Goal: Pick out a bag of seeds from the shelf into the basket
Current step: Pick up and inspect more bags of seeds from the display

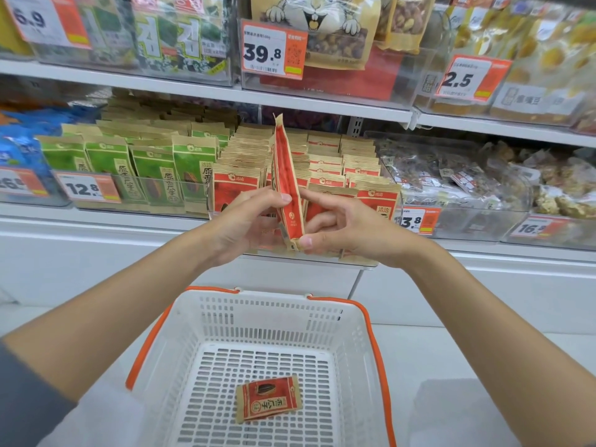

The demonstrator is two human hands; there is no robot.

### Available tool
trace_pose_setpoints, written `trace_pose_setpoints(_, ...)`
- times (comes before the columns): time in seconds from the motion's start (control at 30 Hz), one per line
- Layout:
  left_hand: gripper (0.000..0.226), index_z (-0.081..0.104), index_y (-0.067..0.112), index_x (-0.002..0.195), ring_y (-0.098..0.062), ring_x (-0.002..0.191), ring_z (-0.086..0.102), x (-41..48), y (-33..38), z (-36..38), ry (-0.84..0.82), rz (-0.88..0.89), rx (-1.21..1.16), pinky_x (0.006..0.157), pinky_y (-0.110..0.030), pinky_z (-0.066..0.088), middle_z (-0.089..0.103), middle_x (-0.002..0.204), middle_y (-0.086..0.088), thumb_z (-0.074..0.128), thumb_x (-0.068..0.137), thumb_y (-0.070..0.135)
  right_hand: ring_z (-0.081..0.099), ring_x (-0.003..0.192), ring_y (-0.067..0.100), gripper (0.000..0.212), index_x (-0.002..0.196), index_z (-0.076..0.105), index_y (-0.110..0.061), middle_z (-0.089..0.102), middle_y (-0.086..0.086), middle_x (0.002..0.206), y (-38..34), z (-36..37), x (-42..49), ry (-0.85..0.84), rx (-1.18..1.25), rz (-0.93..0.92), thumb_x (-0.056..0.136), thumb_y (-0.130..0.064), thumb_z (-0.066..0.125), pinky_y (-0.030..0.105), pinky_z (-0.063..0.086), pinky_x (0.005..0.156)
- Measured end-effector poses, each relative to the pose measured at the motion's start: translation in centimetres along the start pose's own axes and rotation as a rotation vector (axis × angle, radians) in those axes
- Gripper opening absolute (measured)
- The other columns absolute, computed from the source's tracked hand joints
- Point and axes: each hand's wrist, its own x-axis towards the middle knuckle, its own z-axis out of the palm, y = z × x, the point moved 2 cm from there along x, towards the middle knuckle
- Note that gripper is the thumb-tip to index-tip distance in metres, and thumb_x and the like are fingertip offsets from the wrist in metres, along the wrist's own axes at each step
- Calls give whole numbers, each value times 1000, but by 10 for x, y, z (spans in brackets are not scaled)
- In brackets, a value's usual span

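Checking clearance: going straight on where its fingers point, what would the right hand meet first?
The right hand points left, at the red bag it pinches; just past that, likely the left hand.

white store shelving [206, 88] | clear plastic bins [451, 221] | orange price tags [272, 50] | pale floor [429, 366], possibly tiled | bright even light

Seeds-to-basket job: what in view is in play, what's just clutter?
In play: held red seed bag, left hand, right hand, white basket, second red bag lying in it.
Clutter: green bags, seaweed packs, nut pouch, 39.8 price tag.
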Motion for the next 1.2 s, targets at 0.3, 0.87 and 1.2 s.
trace_pose_setpoints(0.3,71,55,14,136,-30,119,63,-3,-3,3,-256,-155,-19,104,-54,45,58,135,-17,68,66,24,61,115,6,79,152,31,-38,57,-5,132,-4,-21,1,410,17,-128,85,-34,73,24,50,93)
trace_pose_setpoints(0.87,37,63,19,127,-13,101,72,21,32,-1,225,111,294,91,-32,58,73,116,-1,65,93,7,71,90,16,16,94,53,-15,74,-3,89,-41,-93,-13,711,203,-377,97,0,55,36,58,83)
trace_pose_setpoints(1.2,41,59,30,135,-6,103,61,47,12,28,191,230,897,98,-36,48,59,127,15,65,95,24,70,91,13,17,93,55,-20,73,-2,96,-29,-124,20,830,-7,-314,97,-4,57,45,57,91)
